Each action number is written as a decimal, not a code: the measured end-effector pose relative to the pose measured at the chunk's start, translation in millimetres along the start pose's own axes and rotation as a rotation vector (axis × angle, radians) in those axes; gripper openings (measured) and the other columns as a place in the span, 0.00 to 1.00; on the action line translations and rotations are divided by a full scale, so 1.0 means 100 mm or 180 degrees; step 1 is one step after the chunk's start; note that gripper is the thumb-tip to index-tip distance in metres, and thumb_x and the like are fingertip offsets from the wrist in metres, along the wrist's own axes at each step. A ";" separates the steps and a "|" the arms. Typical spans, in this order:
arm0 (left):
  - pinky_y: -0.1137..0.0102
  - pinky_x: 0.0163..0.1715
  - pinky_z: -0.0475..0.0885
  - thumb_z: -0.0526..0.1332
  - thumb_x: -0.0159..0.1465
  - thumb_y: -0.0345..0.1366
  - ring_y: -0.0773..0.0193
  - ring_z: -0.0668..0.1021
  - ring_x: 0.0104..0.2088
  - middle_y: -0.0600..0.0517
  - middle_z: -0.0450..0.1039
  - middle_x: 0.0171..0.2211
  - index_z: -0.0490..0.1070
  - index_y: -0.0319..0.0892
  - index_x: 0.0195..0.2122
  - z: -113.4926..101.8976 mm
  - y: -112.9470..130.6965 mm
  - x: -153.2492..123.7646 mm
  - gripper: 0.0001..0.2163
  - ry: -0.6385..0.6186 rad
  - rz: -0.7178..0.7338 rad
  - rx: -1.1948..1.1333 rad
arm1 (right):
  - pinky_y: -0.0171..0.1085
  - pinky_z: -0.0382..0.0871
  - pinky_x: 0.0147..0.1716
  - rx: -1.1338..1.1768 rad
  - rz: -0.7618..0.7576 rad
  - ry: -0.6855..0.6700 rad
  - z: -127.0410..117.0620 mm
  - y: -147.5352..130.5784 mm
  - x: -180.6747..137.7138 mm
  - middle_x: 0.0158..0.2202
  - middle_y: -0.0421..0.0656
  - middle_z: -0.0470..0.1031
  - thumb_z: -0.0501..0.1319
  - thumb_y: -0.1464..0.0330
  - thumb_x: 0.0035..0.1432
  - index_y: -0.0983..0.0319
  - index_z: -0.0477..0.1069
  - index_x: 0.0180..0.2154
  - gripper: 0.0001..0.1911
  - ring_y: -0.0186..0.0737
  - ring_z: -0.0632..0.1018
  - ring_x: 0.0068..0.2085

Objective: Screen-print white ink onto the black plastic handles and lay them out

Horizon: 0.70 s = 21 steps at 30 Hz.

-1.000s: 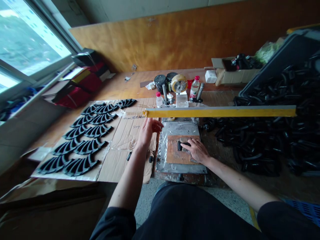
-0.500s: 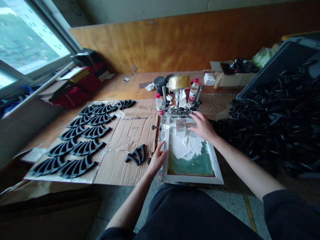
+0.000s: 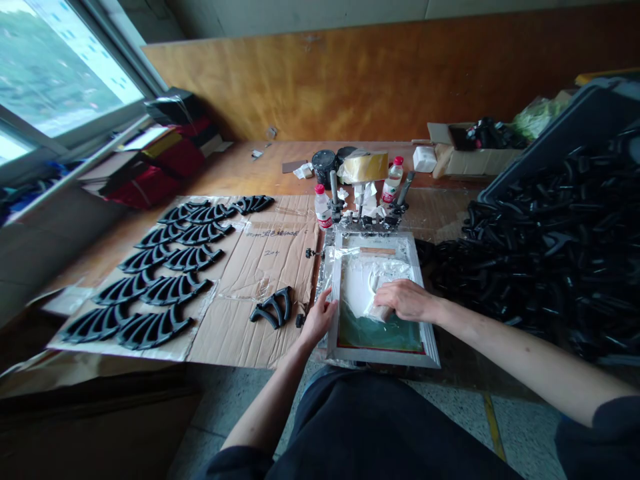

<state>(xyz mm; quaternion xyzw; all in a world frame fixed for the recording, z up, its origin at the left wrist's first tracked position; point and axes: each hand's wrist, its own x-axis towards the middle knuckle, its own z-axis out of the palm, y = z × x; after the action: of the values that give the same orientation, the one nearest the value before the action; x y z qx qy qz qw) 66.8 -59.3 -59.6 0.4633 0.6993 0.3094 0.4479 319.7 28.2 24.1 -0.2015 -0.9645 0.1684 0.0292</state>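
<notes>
Gripping hand: right hand (image 3: 407,300), fingers (image 3: 389,298) curled tight round the squeegee (image 3: 379,312), no gap showing. Its edge sits down in the white ink (image 3: 357,287), about mid-screen.
Steadying hand: left hand (image 3: 320,319), fingers (image 3: 330,308) half closed, pinching the left rail of the frame (image 3: 385,357). Looks like thumb on top, can't swear to it.
Screen: frame lies flat on the bench, green mesh (image 3: 387,335) bare at the near end.
Risk, grip: if that left pinch slackens, I reckon the frame skates sideways and the ink lands smeared.
Risk, ink: it's a thick blob, so uneven one-handed pressure could streak it or shove it over the rail.
Close by: loose black part (image 3: 273,310) on the cardboard (image 3: 240,340), just left of the frame and within nudging range of that forearm.
Further out: rows of black parts (image 3: 165,267) far left, heaped pile (image 3: 540,267) right, bottles (image 3: 323,210) and tape roll (image 3: 365,165) behind.
</notes>
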 end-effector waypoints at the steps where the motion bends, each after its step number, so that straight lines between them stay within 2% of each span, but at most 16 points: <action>1: 0.73 0.29 0.65 0.56 0.63 0.47 0.66 0.73 0.28 0.54 0.72 0.28 0.65 0.44 0.60 0.00 -0.01 0.00 0.25 0.0001 0.0002 0.0012 | 0.34 0.61 0.33 0.0014 0.0125 0.0036 -0.02 0.00 0.02 0.30 0.38 0.76 0.58 0.80 0.50 0.58 0.74 0.31 0.13 0.38 0.75 0.35; 4: 0.73 0.29 0.66 0.56 0.63 0.48 0.65 0.73 0.28 0.53 0.72 0.29 0.65 0.43 0.60 0.00 -0.01 0.00 0.26 -0.0002 0.0009 -0.0027 | 0.34 0.62 0.33 -0.0075 0.0524 0.0500 0.04 -0.04 0.12 0.33 0.40 0.78 0.59 0.80 0.51 0.59 0.75 0.33 0.12 0.39 0.75 0.37; 6: 0.73 0.29 0.66 0.57 0.62 0.48 0.65 0.73 0.28 0.53 0.72 0.28 0.66 0.43 0.59 -0.01 0.00 0.00 0.26 -0.0004 0.0009 -0.0095 | 0.35 0.64 0.36 -0.0145 0.0494 0.0737 0.16 -0.10 0.12 0.37 0.43 0.78 0.57 0.81 0.51 0.60 0.75 0.36 0.14 0.40 0.76 0.39; 10: 0.73 0.27 0.64 0.57 0.62 0.49 0.67 0.71 0.27 0.54 0.71 0.28 0.65 0.42 0.59 -0.03 0.03 -0.02 0.27 -0.0063 -0.0038 -0.0204 | 0.34 0.66 0.36 -0.0001 0.0286 0.0604 0.25 -0.17 0.01 0.38 0.42 0.78 0.59 0.81 0.51 0.60 0.75 0.38 0.15 0.39 0.77 0.39; 12: 0.74 0.25 0.63 0.57 0.62 0.49 0.68 0.70 0.26 0.54 0.70 0.28 0.65 0.42 0.59 -0.05 0.06 -0.04 0.27 -0.0102 -0.0070 -0.0261 | 0.34 0.66 0.33 0.0079 0.0449 0.0554 0.16 -0.14 0.04 0.35 0.39 0.78 0.61 0.76 0.54 0.58 0.75 0.37 0.10 0.38 0.77 0.36; 14: 0.75 0.24 0.61 0.57 0.62 0.49 0.69 0.68 0.24 0.56 0.68 0.26 0.62 0.42 0.61 -0.09 0.13 -0.07 0.28 -0.0197 -0.0065 -0.0388 | 0.34 0.66 0.32 0.0104 0.0743 0.0731 0.00 -0.07 0.19 0.35 0.37 0.78 0.64 0.70 0.56 0.55 0.75 0.39 0.08 0.38 0.77 0.36; 16: 0.76 0.22 0.59 0.59 0.61 0.50 0.70 0.66 0.22 0.57 0.67 0.26 0.58 0.44 0.63 -0.15 0.25 -0.12 0.31 -0.0304 -0.0057 -0.0614 | 0.35 0.67 0.34 0.0056 0.1007 0.1009 -0.19 0.05 0.38 0.40 0.37 0.79 0.66 0.67 0.55 0.53 0.73 0.47 0.17 0.39 0.78 0.38; 18: 0.76 0.21 0.58 0.59 0.60 0.53 0.71 0.65 0.21 0.56 0.67 0.26 0.59 0.45 0.63 -0.24 0.42 -0.20 0.32 -0.0316 -0.0039 -0.0894 | 0.36 0.68 0.35 0.0001 0.1226 0.1234 -0.40 0.22 0.48 0.43 0.39 0.78 0.67 0.65 0.54 0.50 0.69 0.55 0.26 0.40 0.78 0.38; 19: 0.76 0.20 0.59 0.58 0.61 0.55 0.70 0.66 0.21 0.56 0.68 0.26 0.62 0.45 0.61 -0.28 0.53 -0.23 0.30 -0.0295 -0.0023 -0.1067 | 0.37 0.68 0.35 0.0017 0.1343 0.1354 -0.50 0.34 0.47 0.43 0.40 0.78 0.67 0.65 0.55 0.50 0.67 0.57 0.27 0.40 0.77 0.37; 21: 0.75 0.20 0.60 0.53 0.62 0.59 0.69 0.67 0.21 0.54 0.69 0.26 0.68 0.44 0.54 -0.37 0.77 -0.28 0.28 -0.0229 0.0010 -0.1388 | 0.37 0.68 0.34 0.0168 0.1711 0.1745 -0.66 0.61 0.30 0.39 0.41 0.79 0.63 0.63 0.59 0.53 0.67 0.57 0.24 0.38 0.76 0.34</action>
<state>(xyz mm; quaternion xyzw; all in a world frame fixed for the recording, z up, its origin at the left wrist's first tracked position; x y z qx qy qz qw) 66.5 -56.4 30.2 0.3673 0.5986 0.4374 0.5616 323.5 113.2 65.6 -0.4840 -0.8289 0.1347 0.2460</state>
